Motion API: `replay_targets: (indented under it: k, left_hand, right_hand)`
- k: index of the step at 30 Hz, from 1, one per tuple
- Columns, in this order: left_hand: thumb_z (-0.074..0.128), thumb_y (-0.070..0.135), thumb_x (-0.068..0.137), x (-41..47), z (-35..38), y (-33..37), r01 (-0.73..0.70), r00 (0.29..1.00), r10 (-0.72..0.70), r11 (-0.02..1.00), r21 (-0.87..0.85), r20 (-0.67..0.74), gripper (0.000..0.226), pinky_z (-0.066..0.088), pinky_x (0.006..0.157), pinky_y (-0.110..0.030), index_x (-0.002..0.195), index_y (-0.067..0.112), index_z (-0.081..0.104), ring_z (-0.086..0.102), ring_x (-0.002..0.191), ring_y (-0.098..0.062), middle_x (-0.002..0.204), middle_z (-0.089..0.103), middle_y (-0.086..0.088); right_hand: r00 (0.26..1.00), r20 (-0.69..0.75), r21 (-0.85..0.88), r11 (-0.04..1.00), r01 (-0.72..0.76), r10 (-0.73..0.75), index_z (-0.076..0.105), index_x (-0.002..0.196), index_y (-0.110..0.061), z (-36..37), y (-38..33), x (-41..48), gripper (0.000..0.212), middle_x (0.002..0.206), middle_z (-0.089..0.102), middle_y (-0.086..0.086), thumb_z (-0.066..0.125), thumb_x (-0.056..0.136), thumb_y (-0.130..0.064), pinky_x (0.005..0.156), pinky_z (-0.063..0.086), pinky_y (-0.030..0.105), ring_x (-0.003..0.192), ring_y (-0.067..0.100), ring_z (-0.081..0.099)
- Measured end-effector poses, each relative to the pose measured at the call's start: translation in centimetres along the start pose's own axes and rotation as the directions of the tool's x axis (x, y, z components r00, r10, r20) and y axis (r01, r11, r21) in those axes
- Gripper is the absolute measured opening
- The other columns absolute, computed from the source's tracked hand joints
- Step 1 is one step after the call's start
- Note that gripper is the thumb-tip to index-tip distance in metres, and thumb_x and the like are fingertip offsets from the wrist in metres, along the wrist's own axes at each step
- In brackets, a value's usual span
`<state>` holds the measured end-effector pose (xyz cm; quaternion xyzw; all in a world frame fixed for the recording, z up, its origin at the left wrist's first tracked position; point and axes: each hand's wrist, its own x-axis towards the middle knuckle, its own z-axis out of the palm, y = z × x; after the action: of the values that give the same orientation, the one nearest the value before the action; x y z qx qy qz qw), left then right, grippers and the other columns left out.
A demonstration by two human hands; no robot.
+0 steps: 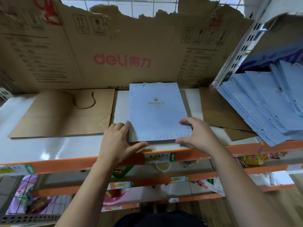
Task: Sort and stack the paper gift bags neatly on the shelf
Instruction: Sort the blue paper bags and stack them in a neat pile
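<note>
A flat stack of light blue gift bags (pixel 157 115) with a gold crown and "PRINCE" print lies at the middle of the white shelf (pixel 54 145), near its front edge. My left hand (pixel 119 138) presses against the stack's near left corner, fingers spread. My right hand (pixel 195 135) cups the near right corner, thumb under the front edge. A flat brown paper bag (pixel 62 115) with a cord handle lies to the left. More brown bags (pixel 219 112) lie to the right. A leaning pile of blue bags (pixel 268 102) fills the far right.
Torn "deli" cardboard (pixel 121 46) backs the shelf. An orange shelf rail (pixel 82 163) with price labels runs along the front. A perforated white upright (pixel 241 51) stands at the right. Lower shelves hold snacks and mixed goods (pixel 252 159).
</note>
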<state>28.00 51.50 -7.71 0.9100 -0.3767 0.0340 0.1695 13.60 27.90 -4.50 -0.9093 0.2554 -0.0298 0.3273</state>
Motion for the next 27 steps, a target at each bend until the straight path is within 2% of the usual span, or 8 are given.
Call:
replay_targets:
  k: [6, 9, 12, 15, 19, 22, 25, 27]
  left_hand:
    - [0.035, 0.090, 0.061, 0.8, 0.3, 0.3, 0.060, 0.998, -0.060, 0.998, 0.015, 0.018, 0.101, 0.046, 0.080, -0.033, 0.129, 0.016, 0.050, 0.049, 0.099, -0.020, 0.115, 0.058, -0.003]
    - [0.035, 0.090, 0.066, 0.8, 0.4, 0.1, 0.042, 0.999, -0.042, 0.999, 0.011, -0.003, 0.100, 0.046, 0.089, -0.040, 0.130, 0.014, 0.050, 0.047, 0.115, -0.025, 0.130, 0.052, -0.007]
    - [0.031, 0.080, 0.078, 1.4, 0.2, 1.4, 0.008, 0.999, -0.009, 1.000, -0.020, -0.043, 0.089, 0.042, 0.096, -0.045, 0.132, 0.012, 0.051, 0.044, 0.125, -0.029, 0.138, 0.047, -0.010]
    - [0.025, 0.064, 0.090, 3.5, 0.3, 4.2, -0.063, 0.996, 0.060, 0.997, -0.038, -0.065, 0.074, 0.040, 0.098, -0.044, 0.133, 0.012, 0.053, 0.046, 0.124, -0.029, 0.135, 0.053, -0.010]
    - [0.038, 0.048, 0.097, 7.0, 1.7, 9.6, -0.164, 0.984, 0.160, 0.985, -0.052, -0.074, 0.052, 0.042, 0.093, -0.046, 0.128, 0.012, 0.059, 0.052, 0.118, -0.033, 0.130, 0.058, -0.010]
    - [0.034, 0.048, 0.095, 8.6, 2.9, 14.7, -0.252, 0.967, 0.248, 0.965, -0.077, -0.061, 0.051, 0.044, 0.088, -0.046, 0.120, 0.013, 0.063, 0.055, 0.110, -0.033, 0.122, 0.062, -0.009]
    - [0.035, 0.047, 0.094, 9.5, 3.8, 19.9, -0.300, 0.953, 0.295, 0.950, -0.085, -0.063, 0.049, 0.045, 0.084, -0.045, 0.115, 0.014, 0.064, 0.058, 0.104, -0.034, 0.117, 0.064, -0.008]
    - [0.032, 0.045, 0.091, 9.9, 4.3, 23.7, -0.348, 0.937, 0.341, 0.930, -0.114, -0.074, 0.052, 0.046, 0.078, -0.045, 0.113, 0.011, 0.065, 0.059, 0.098, -0.038, 0.112, 0.065, -0.012]
  right_hand:
    - [0.999, -0.044, -0.020, 1.000, 0.002, -0.003, 0.055, 0.131, -0.021, 0.3, 0.0, 0.6, 0.074, 0.134, 0.054, -0.006, 0.087, 0.066, -0.034, 0.103, 0.039, 0.030, 0.122, 0.013, 0.050]
    - [1.000, -0.023, -0.020, 1.000, 0.020, -0.020, 0.054, 0.132, -0.023, 0.2, 0.3, 0.6, 0.070, 0.134, 0.054, -0.007, 0.083, 0.070, -0.039, 0.101, 0.040, 0.028, 0.122, 0.012, 0.050]
    - [0.998, -0.050, 0.040, 0.998, 0.041, -0.039, 0.051, 0.134, -0.026, -0.8, 0.5, 0.1, 0.061, 0.138, 0.052, -0.006, 0.072, 0.081, -0.046, 0.100, 0.041, 0.030, 0.125, 0.013, 0.049]
    - [0.979, -0.200, 0.075, 0.996, 0.055, -0.039, 0.051, 0.133, -0.028, -3.0, 1.2, -0.7, 0.046, 0.136, 0.054, -0.005, 0.064, 0.090, -0.038, 0.098, 0.047, 0.035, 0.122, 0.014, 0.052]
    - [0.903, -0.427, 0.086, 0.992, 0.096, -0.050, 0.063, 0.120, -0.020, -7.4, 4.3, -1.8, 0.029, 0.113, 0.064, -0.003, 0.063, 0.091, -0.024, 0.090, 0.051, 0.026, 0.103, 0.010, 0.060]
    - [0.824, -0.566, 0.103, 0.991, 0.087, -0.013, 0.068, 0.109, -0.016, -11.0, 8.1, -2.6, 0.020, 0.098, 0.067, -0.002, 0.064, 0.089, -0.016, 0.081, 0.053, 0.027, 0.089, 0.013, 0.063]
    - [0.774, -0.632, 0.102, 0.994, 0.049, 0.027, 0.069, 0.105, -0.015, -14.3, 12.5, -3.3, 0.017, 0.097, 0.068, 0.001, 0.065, 0.089, -0.016, 0.079, 0.054, 0.032, 0.086, 0.015, 0.064]
    - [0.750, -0.660, 0.086, 0.996, 0.006, 0.052, 0.069, 0.105, -0.015, -16.8, 15.9, -4.0, 0.017, 0.099, 0.068, 0.001, 0.064, 0.089, -0.018, 0.078, 0.049, 0.028, 0.088, 0.014, 0.063]
